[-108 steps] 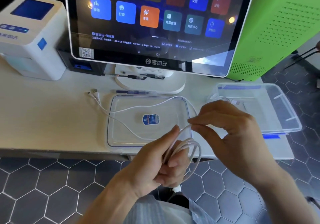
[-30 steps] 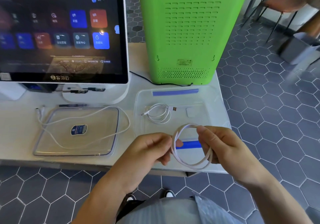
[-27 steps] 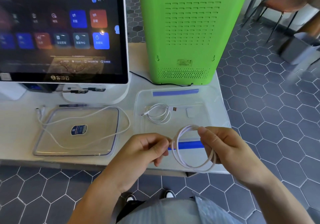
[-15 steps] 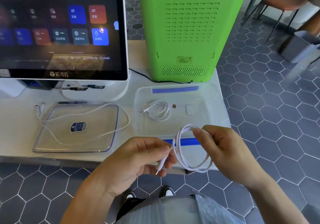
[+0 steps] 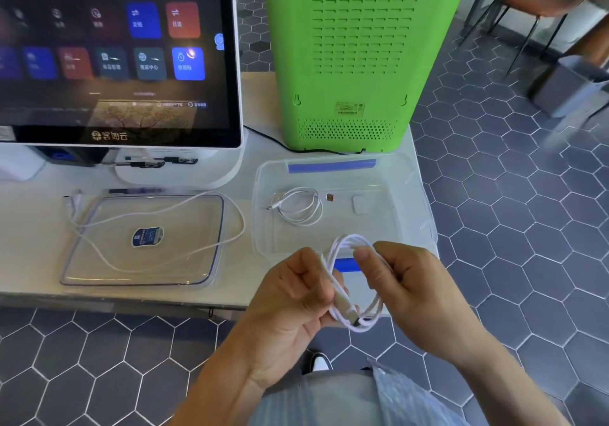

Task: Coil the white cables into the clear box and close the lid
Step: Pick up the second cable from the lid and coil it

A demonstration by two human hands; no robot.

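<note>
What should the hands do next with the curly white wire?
Probably lay the coiled cable, held by the left hand and right hand, into the clear box beside the coiled one already inside. It looks fully wound, and the box is open.

Looks like a shop or café counter, the cashier's spot. Marked out by a point-of-sale touchscreen (image 5: 112, 53) on a white stand, showing coloured app tiles with Chinese labels and a brand logo along the bottom bezel. Backed up by a green vented machine (image 5: 356, 56) standing just beside it on the pale counter (image 5: 36, 228). Further hints: grey hexagon floor tiles (image 5: 514, 228) and thin-legged chairs (image 5: 527, 7) off to the far right, as in a seating area.
</note>
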